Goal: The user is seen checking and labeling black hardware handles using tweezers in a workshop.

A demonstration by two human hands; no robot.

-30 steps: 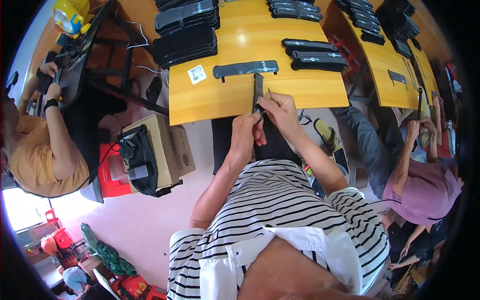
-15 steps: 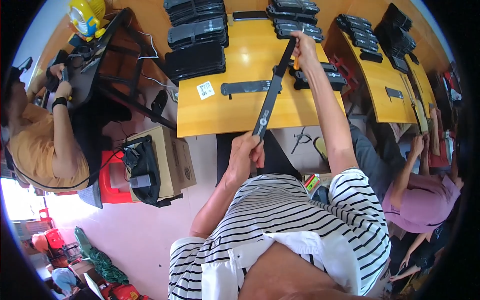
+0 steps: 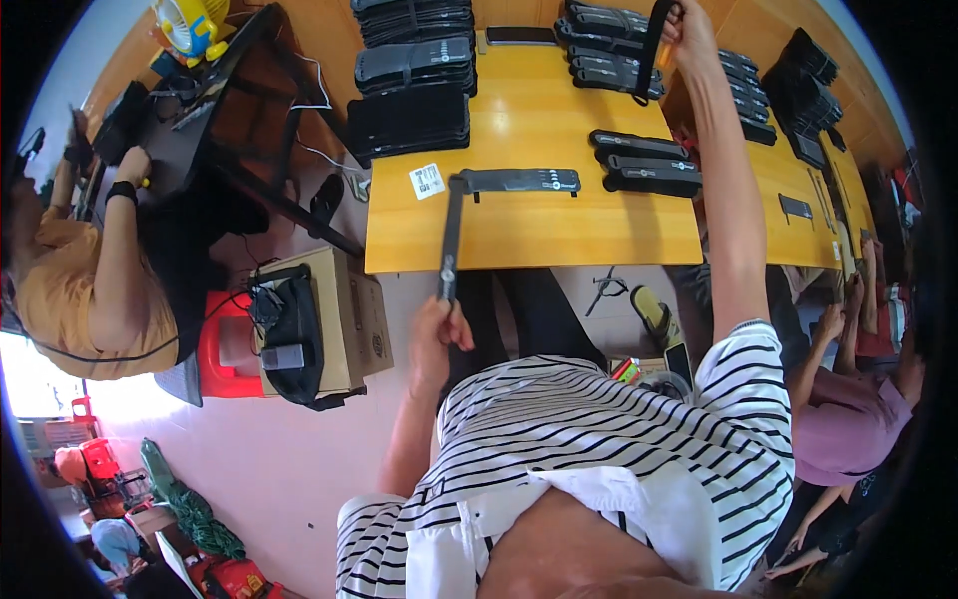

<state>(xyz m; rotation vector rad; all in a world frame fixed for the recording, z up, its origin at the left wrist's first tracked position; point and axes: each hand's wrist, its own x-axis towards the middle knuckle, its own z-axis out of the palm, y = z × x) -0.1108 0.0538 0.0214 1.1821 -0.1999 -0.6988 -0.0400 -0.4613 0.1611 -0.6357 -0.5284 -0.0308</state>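
Observation:
My left hand (image 3: 439, 334) is closed on the lower end of a black strap (image 3: 452, 240) with a pale printed mark. That strap stands up, its upper end near the table's front left part, slightly blurred. High at the right, my right hand (image 3: 691, 35) is closed on a plain black strip (image 3: 651, 55), which hangs in a curve. A small orange object (image 3: 664, 56), its kind unclear, also shows in the right hand. Between the hands, another black strap (image 3: 524, 181) lies flat on the yellow table (image 3: 539, 235), beside a white printed card (image 3: 426, 181).
Stacks of black straps (image 3: 411, 122) stand at the table's left, and bundled straps (image 3: 649, 175) lie at its right. A dark flat device (image 3: 521, 36) is at the back. A cardboard box (image 3: 344, 329) and red stool (image 3: 225, 344) stand left. Co-workers sit on both sides.
The long strap stretched between both hands now shows as two separate pieces. My right hand has moved up and right with the plain strip; my left went left and slightly down with the printed strap.

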